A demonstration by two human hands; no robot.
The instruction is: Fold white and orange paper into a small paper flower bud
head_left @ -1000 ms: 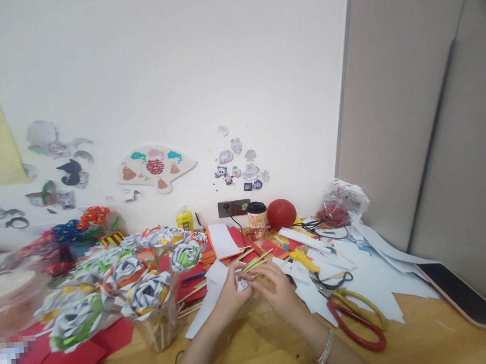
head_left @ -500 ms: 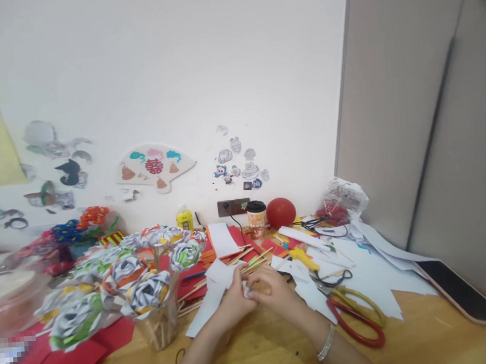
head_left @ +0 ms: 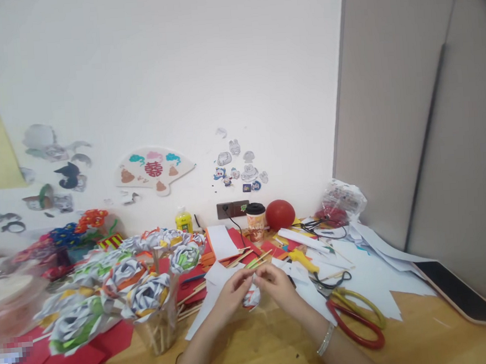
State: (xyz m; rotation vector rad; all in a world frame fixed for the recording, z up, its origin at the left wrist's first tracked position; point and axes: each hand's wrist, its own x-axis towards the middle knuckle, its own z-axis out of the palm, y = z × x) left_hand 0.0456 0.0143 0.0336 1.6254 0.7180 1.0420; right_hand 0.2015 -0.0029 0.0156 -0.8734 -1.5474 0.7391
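Observation:
Close together over the table, my left hand (head_left: 234, 291) and my right hand (head_left: 276, 285) both pinch a small white-and-orange folded paper flower (head_left: 251, 298). It hangs just below my fingertips, partly hidden by them. Loose sticks (head_left: 244, 257) lie just beyond my fingers, and white paper pieces (head_left: 208, 306) lie under and beside my left hand. To the right of my right wrist rest large scissors (head_left: 356, 313) with red and olive handles. Finished paper flowers (head_left: 149, 294) in white, green, orange and yellow stand in a cup (head_left: 156, 332) on the left.
A yellow glue gun (head_left: 303, 260), a paper coffee cup (head_left: 256, 222), a red balloon (head_left: 280, 215) and a yellow glue bottle (head_left: 183, 220) stand or lie towards the wall. A tablet (head_left: 463, 294) lies at the right edge, red paper (head_left: 72, 360) at the front left.
The hands have tilted and the fingers have shifted, so the paper flower now shows below the fingertips; before, it was mostly enclosed between them. The view has shifted slightly.

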